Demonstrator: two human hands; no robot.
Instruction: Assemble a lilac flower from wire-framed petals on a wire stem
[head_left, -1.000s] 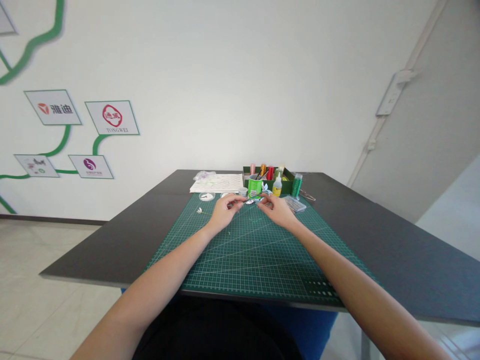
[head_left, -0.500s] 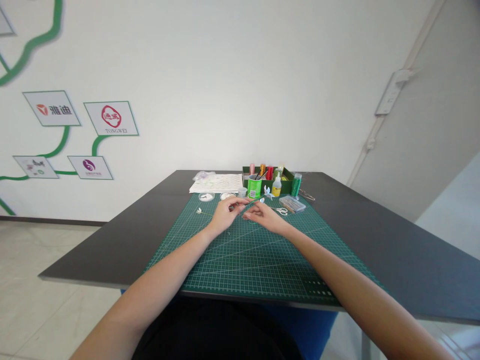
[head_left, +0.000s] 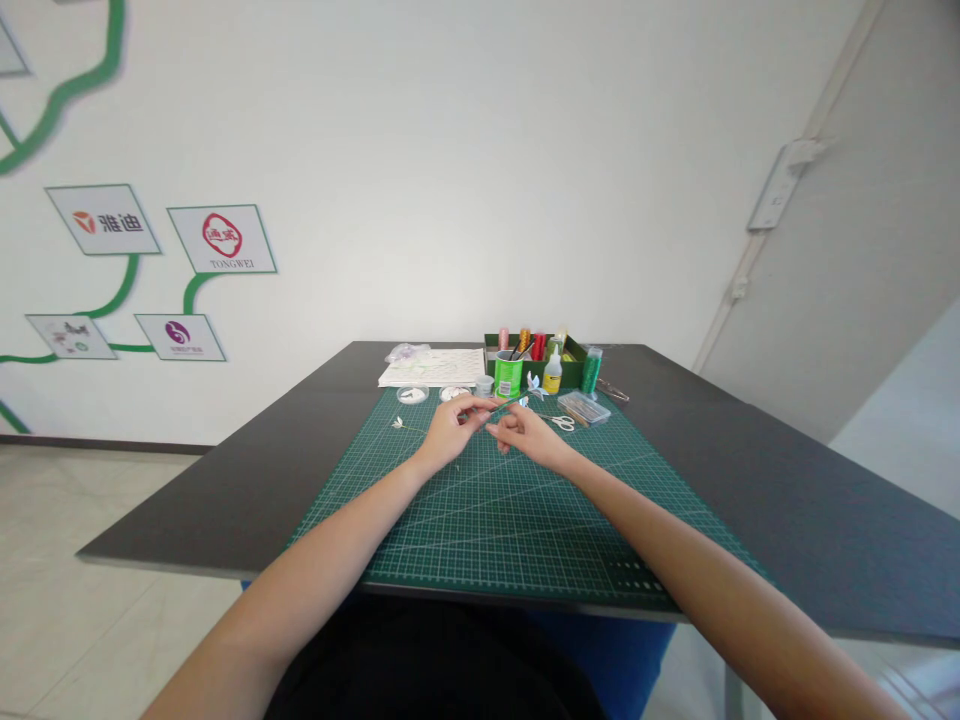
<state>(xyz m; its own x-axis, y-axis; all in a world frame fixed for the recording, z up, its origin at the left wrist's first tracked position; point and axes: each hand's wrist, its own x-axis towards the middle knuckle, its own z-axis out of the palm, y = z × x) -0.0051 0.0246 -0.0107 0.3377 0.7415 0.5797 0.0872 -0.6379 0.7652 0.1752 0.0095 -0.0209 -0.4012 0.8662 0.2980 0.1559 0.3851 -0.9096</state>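
My left hand (head_left: 452, 424) is closed in a pinch on a thin green stem (head_left: 511, 402), which slants up to the right. Its right end reaches close to a pale blue-and-white flower (head_left: 535, 386); whether they are joined is unclear. My right hand (head_left: 526, 433) has its fingers curled, with the index finger at the stem and the thumb lower down. What lies between those fingertips is too small to make out. To the left of my hands, a small white flower (head_left: 398, 423) on a thin stem lies on the green cutting mat (head_left: 510, 520).
White-handled scissors (head_left: 562, 423) and a clear plastic case (head_left: 584, 408) lie right of my hands. Behind stand a green can (head_left: 508, 374), a glue bottle (head_left: 553, 374), a green box (head_left: 574, 374) with thread spools, and a green tube (head_left: 592, 370). Papers (head_left: 435, 367) and shallow dishes (head_left: 412, 395) are back left.
The right hand's fingers have shifted slightly and curl a little more below the stem. The left hand keeps its pinch in nearly the same place.
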